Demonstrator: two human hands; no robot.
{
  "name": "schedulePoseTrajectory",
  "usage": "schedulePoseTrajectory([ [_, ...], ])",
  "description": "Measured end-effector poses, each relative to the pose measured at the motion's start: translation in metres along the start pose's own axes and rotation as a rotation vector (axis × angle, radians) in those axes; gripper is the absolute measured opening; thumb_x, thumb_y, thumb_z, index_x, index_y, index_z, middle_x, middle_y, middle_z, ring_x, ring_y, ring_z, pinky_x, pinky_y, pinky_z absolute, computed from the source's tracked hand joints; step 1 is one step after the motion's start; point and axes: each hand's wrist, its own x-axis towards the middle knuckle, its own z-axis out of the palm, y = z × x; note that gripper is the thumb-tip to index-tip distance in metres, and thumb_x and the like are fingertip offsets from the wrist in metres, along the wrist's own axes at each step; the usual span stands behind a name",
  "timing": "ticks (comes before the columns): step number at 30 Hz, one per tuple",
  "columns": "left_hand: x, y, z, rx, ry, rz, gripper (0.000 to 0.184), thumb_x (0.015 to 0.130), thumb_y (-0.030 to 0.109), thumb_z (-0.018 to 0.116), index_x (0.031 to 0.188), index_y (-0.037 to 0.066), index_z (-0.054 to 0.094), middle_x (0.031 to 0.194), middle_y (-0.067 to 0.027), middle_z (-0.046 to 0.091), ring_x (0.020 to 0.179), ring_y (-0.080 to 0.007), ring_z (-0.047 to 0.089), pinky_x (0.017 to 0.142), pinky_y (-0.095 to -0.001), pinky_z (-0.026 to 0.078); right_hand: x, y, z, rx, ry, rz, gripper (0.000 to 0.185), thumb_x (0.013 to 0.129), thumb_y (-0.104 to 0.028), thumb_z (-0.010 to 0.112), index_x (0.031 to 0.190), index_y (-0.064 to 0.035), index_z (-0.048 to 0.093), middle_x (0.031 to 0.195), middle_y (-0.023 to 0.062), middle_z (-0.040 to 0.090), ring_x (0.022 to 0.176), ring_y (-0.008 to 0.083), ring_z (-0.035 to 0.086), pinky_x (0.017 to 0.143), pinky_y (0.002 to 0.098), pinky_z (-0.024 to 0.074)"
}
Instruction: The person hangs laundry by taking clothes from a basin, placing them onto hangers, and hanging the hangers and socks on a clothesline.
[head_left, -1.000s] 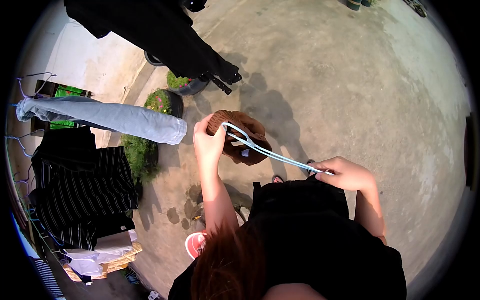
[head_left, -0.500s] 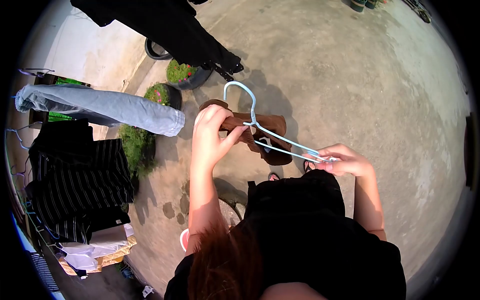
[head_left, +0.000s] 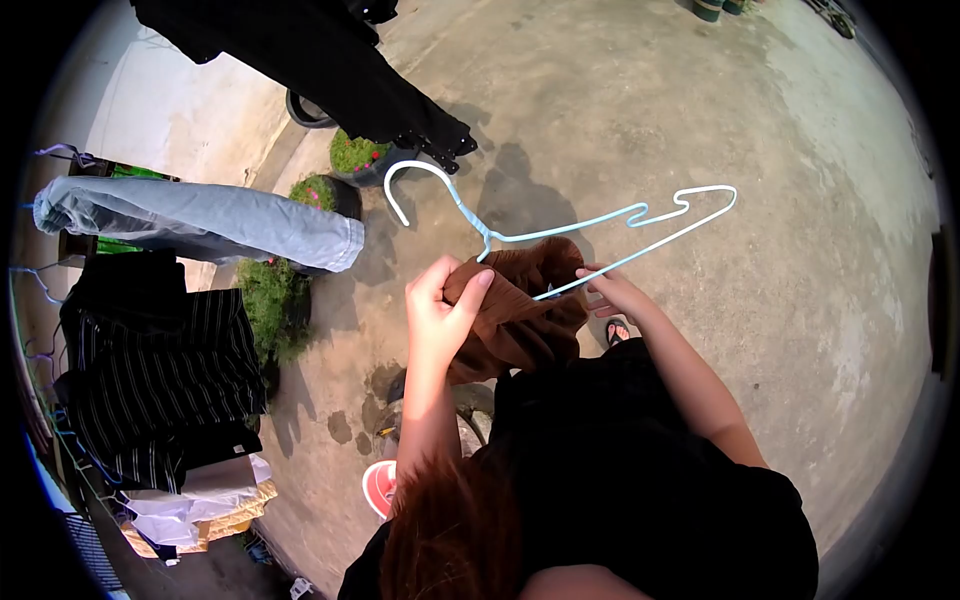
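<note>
My left hand (head_left: 438, 312) is closed on the gathered edge of a brown garment (head_left: 525, 310), thumb on top. A light-blue clothes hanger (head_left: 570, 224) sticks out of the garment. Its hook points up and left, and its notched right arm is bare. Cloth and my left hand hide the hanger's other arm. At the garment's right edge, my right hand (head_left: 612, 290) pinches the cloth beneath the hanger's lower bar. Some of its fingertips are behind the fabric.
Light-blue jeans (head_left: 210, 220), a black striped garment (head_left: 165, 370) and pale cloths (head_left: 195, 505) hang at left. Black clothing (head_left: 330, 70) hangs at top. Potted plants (head_left: 270, 300) stand on the concrete floor (head_left: 780, 300). A red-and-white round object (head_left: 379, 487) is by my left forearm.
My right hand has let go of the hanger's right end and moved left to the garment's edge. The hanger's bare arm has swung upward. The garment hangs more spread out.
</note>
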Motion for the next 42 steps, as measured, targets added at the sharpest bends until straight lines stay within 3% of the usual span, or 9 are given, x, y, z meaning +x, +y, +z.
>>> schedulePoseTrajectory([
  [4,-0.013,0.005,-0.001,-0.052,-0.064,-0.022,0.021,0.08,0.012,0.071,0.073,0.0,0.055,0.061,-0.0015,0.052,0.059,-0.0063,0.045,0.053,-0.0236,0.039,0.026,0.014,0.014,0.39,-0.18,0.076,0.037,0.086,-0.017,0.054,0.121,-0.0081,0.046,0.086,0.007,0.063,0.078,0.0198,0.066,0.069,0.031,0.0542],
  [7,-0.022,0.002,-0.007,-0.073,-0.101,-0.062,0.015,0.083,0.008,0.067,0.078,0.001,0.055,0.07,0.0031,0.053,0.068,-0.0046,0.045,0.06,-0.0204,0.038,0.051,0.028,0.021,0.428,-0.166,0.098,0.02,0.082,-0.018,0.056,0.101,-0.0139,0.051,0.084,0.0046,0.063,0.072,0.0181,0.064,0.063,0.0325,0.0528],
  [11,-0.026,0.006,-0.022,-0.011,0.136,0.044,0.016,0.077,0.007,0.072,0.084,0.0,0.06,0.068,-0.0001,0.057,0.065,-0.0075,0.05,0.06,-0.0242,0.044,0.07,0.042,0.004,0.543,-0.147,0.104,0.015,0.083,-0.022,0.054,0.096,-0.0139,0.053,0.081,0.0025,0.063,0.07,0.0163,0.062,0.058,0.031,0.0488],
  [16,-0.043,-0.009,-0.045,0.253,0.126,0.012,0.018,0.074,0.008,0.074,0.085,-0.003,0.063,0.069,-0.0097,0.061,0.06,-0.0137,0.054,0.059,-0.0253,0.045,0.03,-0.009,-0.001,0.043,0.129,-0.163,0.034,0.089,-0.033,0.058,0.106,-0.0035,0.061,0.08,0.0069,0.067,0.062,0.0157,0.067,0.043,0.0202,0.0397],
  [22,-0.063,-0.035,-0.052,0.41,0.158,-0.093,0.018,0.074,0.01,0.076,0.085,-0.001,0.065,0.069,-0.012,0.062,0.058,-0.018,0.056,0.057,-0.0275,0.046,0.001,-0.046,-0.029,0.058,0.262,-0.362,0.023,0.086,-0.021,0.059,0.073,-0.0023,0.06,0.062,0.0079,0.064,0.051,0.014,0.063,0.045,0.0214,0.0425],
  [31,-0.078,-0.068,-0.042,0.49,0.372,-0.025,0.017,0.077,0.011,0.075,0.087,0.0,0.066,0.07,-0.0155,0.062,0.058,-0.0234,0.059,0.057,-0.0292,0.047,-0.032,-0.083,-0.04,0.008,0.304,-0.516,0.021,0.078,-0.009,0.061,0.058,-0.0023,0.055,0.055,0.0024,0.055,0.046,0.0102,0.056,0.043,0.0226,0.0374],
  [36,-0.081,-0.071,-0.044,0.591,0.186,0.151,0.02,0.072,0.011,0.074,0.089,0.006,0.066,0.073,-0.0121,0.064,0.063,-0.0271,0.063,0.058,-0.0333,0.05,-0.044,-0.093,-0.039,-0.017,0.311,-0.565,0.021,0.075,-0.007,0.061,0.056,-0.0029,0.052,0.051,0.0007,0.053,0.045,0.0084,0.053,0.043,0.0232,0.0359],
  [41,-0.08,-0.068,-0.023,0.557,0.152,0.033,0.017,0.076,0.015,0.074,0.089,0.005,0.067,0.074,-0.0132,0.065,0.065,-0.0272,0.063,0.06,-0.0326,0.049,-0.078,-0.107,0.002,-0.368,0.355,-0.777,0.027,0.073,-0.011,0.066,0.056,-0.0017,0.047,0.045,0.003,0.036,0.046,0.0103,0.03,0.042,0.0291,0.0272],
  [42,-0.081,-0.067,-0.019,0.479,0.176,-0.013,0.017,0.076,0.015,0.074,0.088,0.004,0.067,0.075,-0.0138,0.065,0.065,-0.0272,0.063,0.06,-0.0322,0.049,-0.09,-0.114,0.01,-0.494,0.217,-0.754,0.021,0.073,-0.012,0.066,0.062,-0.002,0.051,0.051,0.0042,0.041,0.05,0.0134,0.036,0.047,0.0296,0.0319],
])
